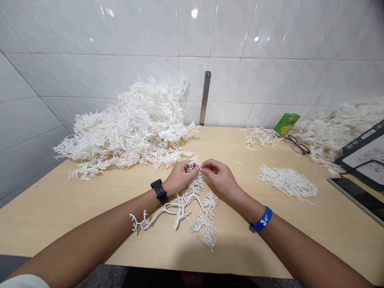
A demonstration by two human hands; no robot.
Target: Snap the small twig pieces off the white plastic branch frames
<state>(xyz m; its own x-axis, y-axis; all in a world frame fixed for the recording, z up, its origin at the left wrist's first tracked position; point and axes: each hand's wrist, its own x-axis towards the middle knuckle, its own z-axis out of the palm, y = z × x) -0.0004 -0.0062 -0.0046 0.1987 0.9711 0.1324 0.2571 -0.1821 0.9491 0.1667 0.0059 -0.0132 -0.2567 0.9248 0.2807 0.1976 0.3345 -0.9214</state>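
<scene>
My left hand (183,176), with a black watch (159,191) at the wrist, is closed round a white branched plastic strand (180,210). Its twiggy arms hang down and spread over the table below my fingers. Thumb and fingertips of my right hand (219,176) are pinched together, touching the same strand's tip beside my left thumb. A blue wristband (261,219) is on my right wrist. Whether a separate small piece sits between the right fingertips is too small to tell.
A large heap of white branched strands (132,128) stands at the back left. On the right lie a low pile of small white pieces (286,181), a green box (286,124), glasses (297,145), a phone (357,196) and a dark-framed panel (367,156). A metal bar (205,98) rises against the tiled wall.
</scene>
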